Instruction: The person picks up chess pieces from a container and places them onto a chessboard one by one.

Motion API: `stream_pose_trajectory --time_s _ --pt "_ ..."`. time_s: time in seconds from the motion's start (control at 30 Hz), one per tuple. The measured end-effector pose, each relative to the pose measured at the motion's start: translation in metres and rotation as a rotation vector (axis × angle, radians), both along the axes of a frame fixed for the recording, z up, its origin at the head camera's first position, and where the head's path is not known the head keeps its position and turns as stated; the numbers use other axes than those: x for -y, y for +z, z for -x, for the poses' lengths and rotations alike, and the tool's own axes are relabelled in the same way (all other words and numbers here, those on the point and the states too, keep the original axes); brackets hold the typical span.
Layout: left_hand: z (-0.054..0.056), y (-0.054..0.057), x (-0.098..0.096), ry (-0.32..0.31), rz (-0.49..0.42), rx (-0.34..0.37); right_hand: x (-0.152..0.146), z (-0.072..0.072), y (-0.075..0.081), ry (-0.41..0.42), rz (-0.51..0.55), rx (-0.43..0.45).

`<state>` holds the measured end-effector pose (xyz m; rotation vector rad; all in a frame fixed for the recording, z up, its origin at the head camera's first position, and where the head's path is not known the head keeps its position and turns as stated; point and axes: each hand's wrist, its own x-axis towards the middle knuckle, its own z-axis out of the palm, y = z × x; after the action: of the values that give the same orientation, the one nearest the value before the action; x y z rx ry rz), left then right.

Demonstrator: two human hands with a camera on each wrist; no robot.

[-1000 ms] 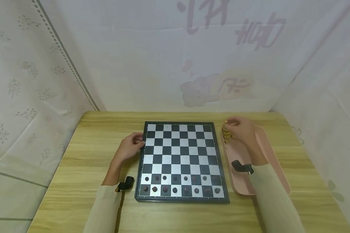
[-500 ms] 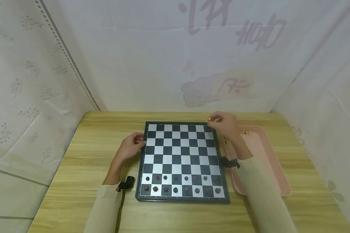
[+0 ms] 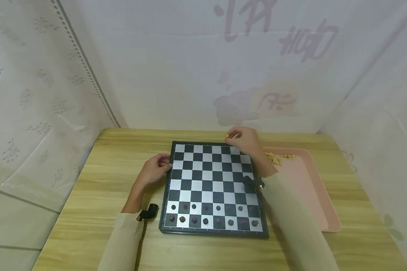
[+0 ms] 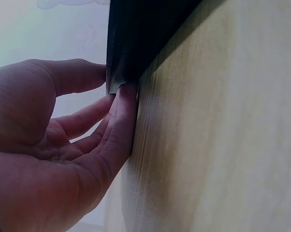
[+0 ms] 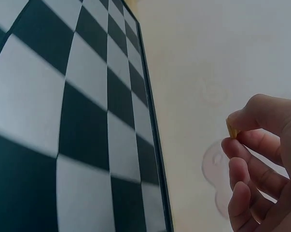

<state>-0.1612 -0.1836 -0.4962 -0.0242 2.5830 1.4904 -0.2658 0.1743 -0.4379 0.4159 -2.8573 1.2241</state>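
Observation:
A black-and-white chessboard (image 3: 206, 175) lies on the wooden table, with dark chess pieces (image 3: 205, 221) in two rows along its near side. At the board's left edge my left hand (image 3: 153, 168) holds the rim; in the left wrist view the thumb lies on the upper edge and the fingers (image 4: 122, 123) reach in at the side, close to the tabletop. Over the far edge, right of the middle, my right hand (image 3: 247, 142) pinches a small gold chess piece (image 5: 232, 129) between thumb and forefinger. Most of that piece is hidden by the fingertips.
Right of the board stands a pink tray (image 3: 317, 190) with several gold chess pieces (image 3: 274, 159) heaped at its far end. My right forearm (image 3: 291, 214) crosses over the tray's left side. White patterned cloth (image 3: 176, 75) hangs behind the table (image 3: 98, 180).
My right hand has carried the gold chess piece leftward from the tray to the board's far edge, uncovering the pieces in the tray. My left hand stays at the board's rim.

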Motion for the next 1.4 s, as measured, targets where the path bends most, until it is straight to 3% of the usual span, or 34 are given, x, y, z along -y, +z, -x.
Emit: stream_pose_trajectory --time_s 0.23,0.87,1.13,1.4 --pt "0.001 0.0 -0.001 0.001 0.012 -0.005 0.028 0.005 0.005 0.071 0.002 -0.006" --pt "0.0 0.002 -0.004 0.008 0.022 -0.006 0.102 0.007 -0.008 0.225 -0.058 -0.044" --pt "0.001 0.002 -0.002 0.02 0.011 0.004 0.129 0.006 -0.014 0.25 -0.075 -0.02" --pt "0.002 0.002 -0.003 0.02 0.005 0.003 0.149 0.006 -0.019 0.28 -0.169 -0.041"
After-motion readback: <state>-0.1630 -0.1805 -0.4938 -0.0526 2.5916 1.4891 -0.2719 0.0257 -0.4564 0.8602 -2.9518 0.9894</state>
